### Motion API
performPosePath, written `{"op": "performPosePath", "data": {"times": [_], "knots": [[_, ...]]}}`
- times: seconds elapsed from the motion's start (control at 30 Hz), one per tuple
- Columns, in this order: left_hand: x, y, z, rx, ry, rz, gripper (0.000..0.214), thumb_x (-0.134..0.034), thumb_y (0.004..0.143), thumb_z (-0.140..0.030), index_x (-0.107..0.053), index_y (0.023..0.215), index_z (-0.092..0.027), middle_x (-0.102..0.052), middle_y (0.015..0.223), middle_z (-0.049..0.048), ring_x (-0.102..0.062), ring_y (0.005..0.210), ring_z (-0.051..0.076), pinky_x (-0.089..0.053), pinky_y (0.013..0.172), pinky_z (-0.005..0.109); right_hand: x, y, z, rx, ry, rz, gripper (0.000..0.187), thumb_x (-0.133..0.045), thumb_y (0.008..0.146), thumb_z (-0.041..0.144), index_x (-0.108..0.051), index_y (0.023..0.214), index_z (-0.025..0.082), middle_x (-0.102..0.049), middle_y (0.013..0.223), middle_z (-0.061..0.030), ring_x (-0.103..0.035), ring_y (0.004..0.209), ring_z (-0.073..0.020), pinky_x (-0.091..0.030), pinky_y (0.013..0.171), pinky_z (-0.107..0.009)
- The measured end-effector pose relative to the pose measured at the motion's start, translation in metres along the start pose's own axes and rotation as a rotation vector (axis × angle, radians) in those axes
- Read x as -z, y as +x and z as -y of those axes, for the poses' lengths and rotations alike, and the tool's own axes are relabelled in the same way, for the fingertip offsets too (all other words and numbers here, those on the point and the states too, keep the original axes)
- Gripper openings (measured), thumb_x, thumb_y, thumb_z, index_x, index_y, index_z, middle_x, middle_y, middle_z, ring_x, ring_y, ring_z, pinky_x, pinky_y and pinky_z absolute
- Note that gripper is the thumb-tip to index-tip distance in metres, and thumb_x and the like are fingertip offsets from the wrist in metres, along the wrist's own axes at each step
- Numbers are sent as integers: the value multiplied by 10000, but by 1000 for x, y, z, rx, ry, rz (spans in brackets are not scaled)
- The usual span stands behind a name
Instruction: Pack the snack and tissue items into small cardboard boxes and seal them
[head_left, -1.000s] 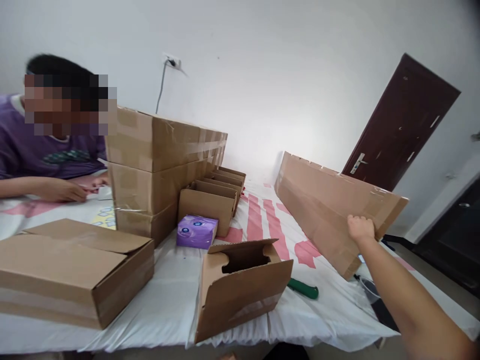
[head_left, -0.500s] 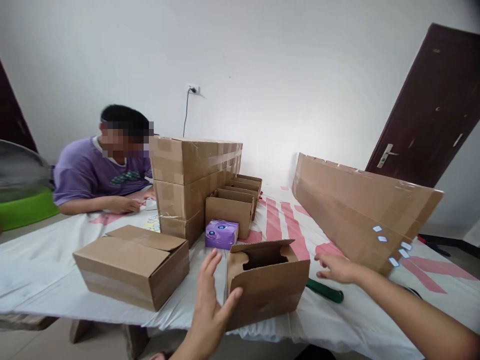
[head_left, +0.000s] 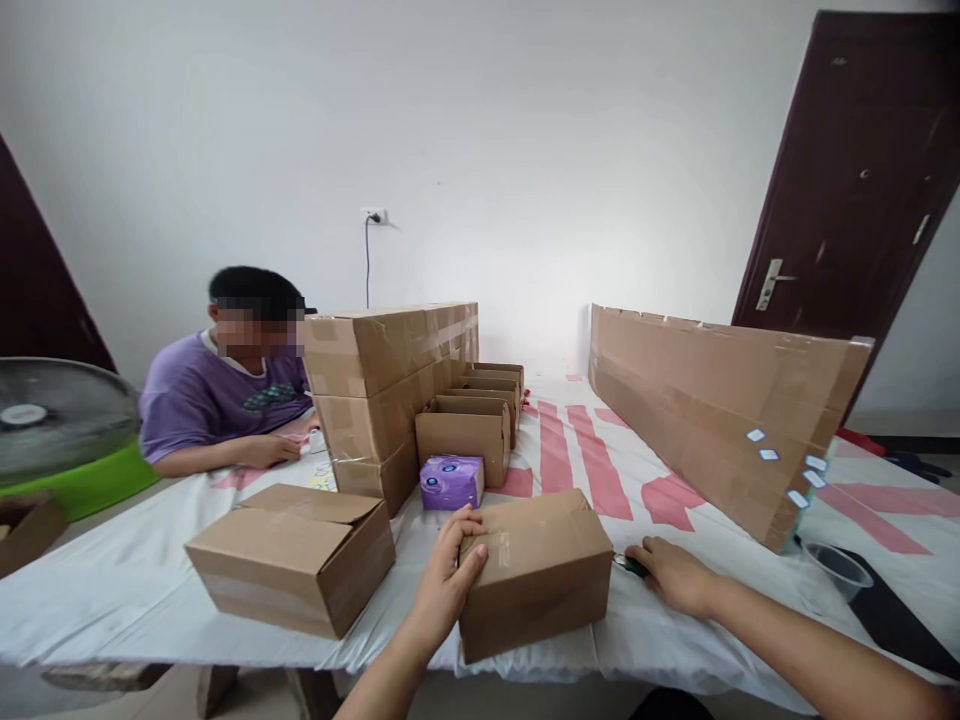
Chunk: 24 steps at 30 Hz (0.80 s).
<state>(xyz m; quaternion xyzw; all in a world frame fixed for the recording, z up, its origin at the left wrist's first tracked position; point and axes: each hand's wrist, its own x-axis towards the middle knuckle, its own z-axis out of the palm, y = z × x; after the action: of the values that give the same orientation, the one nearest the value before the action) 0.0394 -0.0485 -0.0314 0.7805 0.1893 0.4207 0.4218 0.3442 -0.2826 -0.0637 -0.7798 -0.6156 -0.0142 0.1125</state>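
Note:
A brown cardboard box (head_left: 536,580) lies in front of me with a closed face on top. My left hand (head_left: 448,567) grips its left end, fingers over the upper edge and thumb against the side. Right of the box, my right hand (head_left: 670,572) is wrapped around the dark green handle of a tool (head_left: 636,566). A bit of metal shows at the tool's tip by the box, but its kind cannot be made out. Behind the box sits a purple tissue pack (head_left: 451,482). Another closed cardboard box (head_left: 292,560) is to the left.
Taped boxes form a stacked wall (head_left: 390,380), with several open boxes (head_left: 465,435) along it. A long cardboard panel (head_left: 720,420) stands at right, near a clear plastic cup (head_left: 836,568). Across the table, a person in purple (head_left: 225,400) sits beside a fan (head_left: 60,420).
The near box showed an opening on top; now a closed face is up. My left hand has taken hold of it. My right hand has closed on the green handle.

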Motion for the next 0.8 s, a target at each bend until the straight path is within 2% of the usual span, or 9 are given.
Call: {"op": "performPosePath", "data": {"times": [0.1,0.2,0.3,0.37,0.43,0.53,0.63,0.73,0.8], "knots": [[3,3,-2,1,46,72,274,-554,807,-415,-615,982,-214,-556,1247,124,-406,1313,321,-322,1080,520,25,20,1,-83,-26,-4,479,-447,761,70,-612,1187,216,-654,938,-91,-630,846,-240,-456,740,-335],[6,5,-4,13,83,125,362,-570,794,-405,-560,1102,-215,-543,1276,123,-430,1293,305,-303,1097,503,71,51,24,-158,-23,-61,506,-360,846,106,-484,1330,186,-626,1104,-134,-605,1006,-252,-445,828,-347],[5,4,-3,53,103,111,422,-572,786,-412,-521,1149,-204,-529,1292,134,-454,1265,305,-301,1097,497,108,78,76,56,73,-74,467,-352,898,172,-456,1346,250,-598,1252,-88,-586,1077,-228,-438,881,-329],[3,4,-2,70,102,88,452,-574,775,-414,-507,1164,-193,-528,1289,139,-461,1255,312,-306,1092,501,116,90,122,217,47,31,449,-377,900,199,-479,1335,250,-625,1221,-96,-606,1050,-245,-454,862,-348],[2,4,0,66,96,66,473,-580,761,-408,-499,1172,-187,-546,1263,140,-484,1228,314,-326,1077,506,113,96,164,350,-64,129,446,-433,877,208,-513,1314,251,-664,1127,-115,-633,986,-273,-472,807,-369],[3,3,1,38,119,77,464,-577,762,-395,-500,1173,-193,-565,1248,132,-495,1220,311,-342,1065,510,105,99,200,428,-172,154,474,-504,845,234,-515,1319,254,-681,1058,-133,-647,936,-300,-475,737,-374],[4,0,3,44,174,108,440,-550,796,-396,-496,1186,-202,-510,1341,136,-420,1310,306,-295,1101,509,113,95,186,406,-171,204,465,-485,845,213,-536,1304,269,-686,1046,-131,-654,903,-296,-456,698,-359],[6,-2,3,52,179,128,417,-503,838,-428,-493,1186,-198,-463,1394,141,-336,1375,302,-254,1124,505,136,84,132,296,-131,298,375,-481,834,199,-638,1164,280,-698,986,-99,-651,877,-274,-419,652,-316],[9,1,-1,34,166,166,409,-503,846,-462,-512,1162,-203,-462,1391,138,-313,1387,306,-254,1124,502,147,72,88,156,-118,299,334,-497,804,170,-680,1060,281,-705,919,-72,-649,838,-257,-394,618,-292]]}}
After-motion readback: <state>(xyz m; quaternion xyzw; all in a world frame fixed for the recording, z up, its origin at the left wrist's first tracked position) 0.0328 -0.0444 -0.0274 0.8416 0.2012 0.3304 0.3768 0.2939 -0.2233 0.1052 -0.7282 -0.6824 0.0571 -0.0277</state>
